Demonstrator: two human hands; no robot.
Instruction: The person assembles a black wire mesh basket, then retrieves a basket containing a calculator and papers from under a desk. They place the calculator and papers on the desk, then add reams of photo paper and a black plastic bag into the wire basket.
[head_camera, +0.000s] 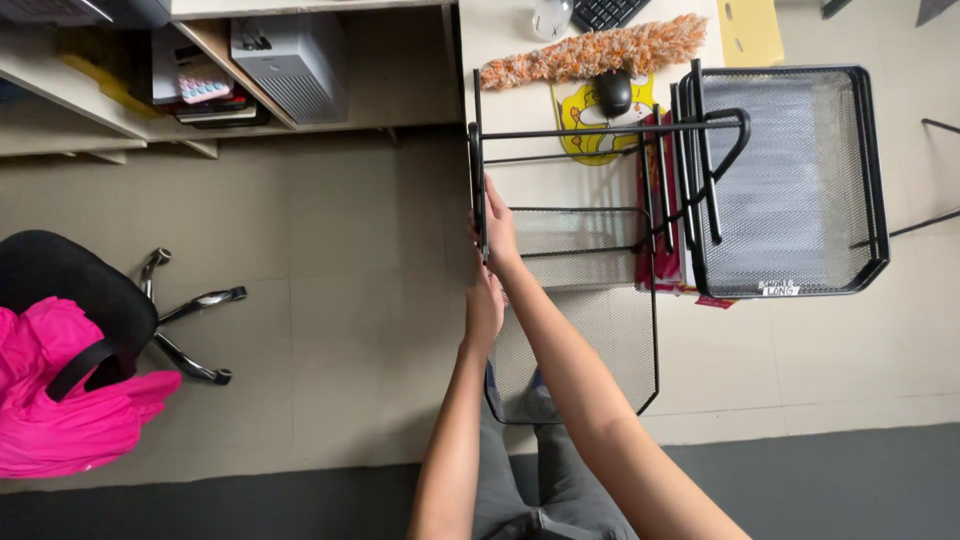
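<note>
A black wire-mesh tray (585, 330) hangs off the near edge of the desk, over my lap. Thin black metal rods (600, 131) form a frame above it. My right hand (498, 228) grips the upright bar (478, 160) at the frame's left side. Just below it, my left hand (484, 308) holds the left rim of the same tray. Several more black mesh trays (795, 180) are stacked together on the right, leaning over the desk edge.
On the desk (520, 40) lie an orange fluffy duster (595, 52), a black mouse (613, 93) on a yellow pad, and a keyboard corner (605, 12). A black office chair (60, 290) with a pink garment (55, 400) stands at left. Shelves (200, 70) are at top left.
</note>
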